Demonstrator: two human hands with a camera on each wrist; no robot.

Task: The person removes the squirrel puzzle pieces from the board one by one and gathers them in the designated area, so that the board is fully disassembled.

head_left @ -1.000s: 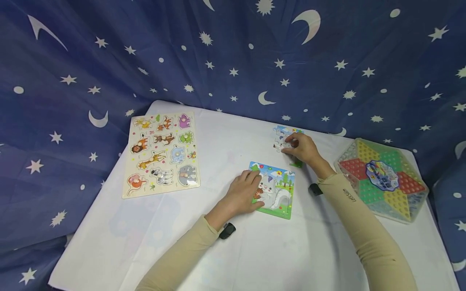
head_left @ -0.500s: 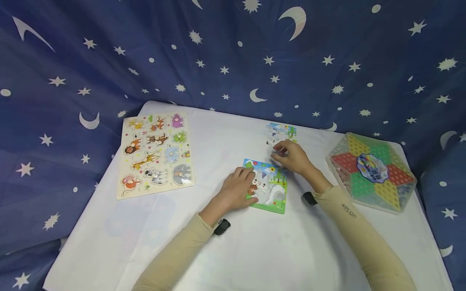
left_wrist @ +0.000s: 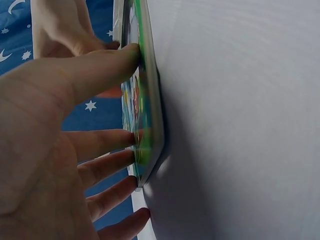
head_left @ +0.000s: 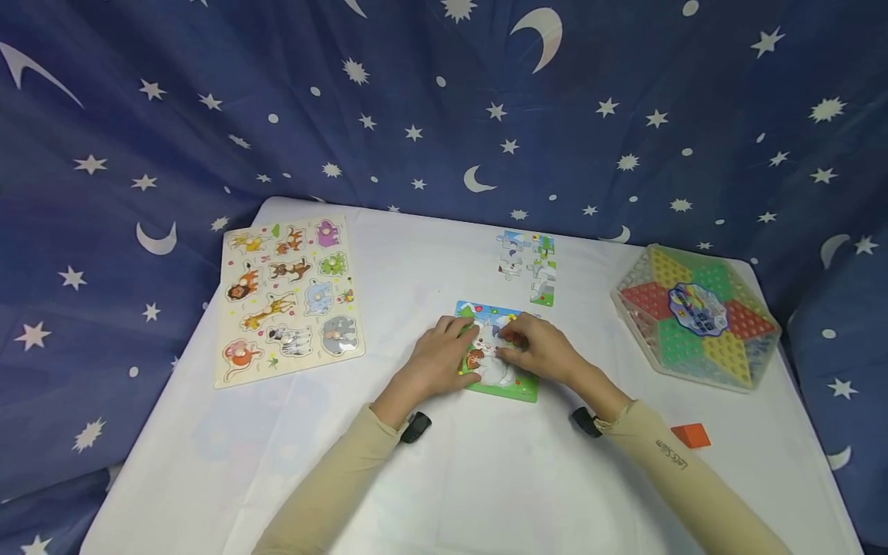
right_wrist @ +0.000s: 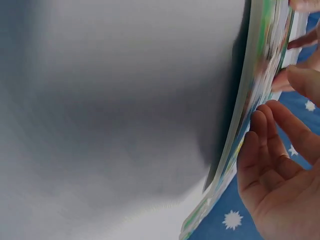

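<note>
My left hand (head_left: 438,356) rests along the left edge of a small square squirrel jigsaw board (head_left: 509,391), fingers extended and thumb on its near edge. In the left wrist view, the fingertips of the left hand (left_wrist: 60,130) meet the board's rim (left_wrist: 155,110). Over the squirrel picture, my right hand (head_left: 544,351) has its thumb and fingers drawn together in a pinch on a puzzle piece, which the fingers hide. The right wrist view shows the curled right hand (right_wrist: 280,170) right at the board's surface. Loose jigsaw pieces (head_left: 543,270) lie grouped behind the board.
To the left lies a wooden animal peg puzzle (head_left: 284,301). A hexagonal Chinese checkers box (head_left: 697,312) sits at the right, and an orange block (head_left: 691,435) lies beside the right sleeve. A blue star-patterned curtain (head_left: 388,100) hangs along the table's back edge.
My right hand has moved from the loose pieces at the back toward me and left, onto the board. The left hand keeps its place. The orange block has come into view beside the right sleeve.
</note>
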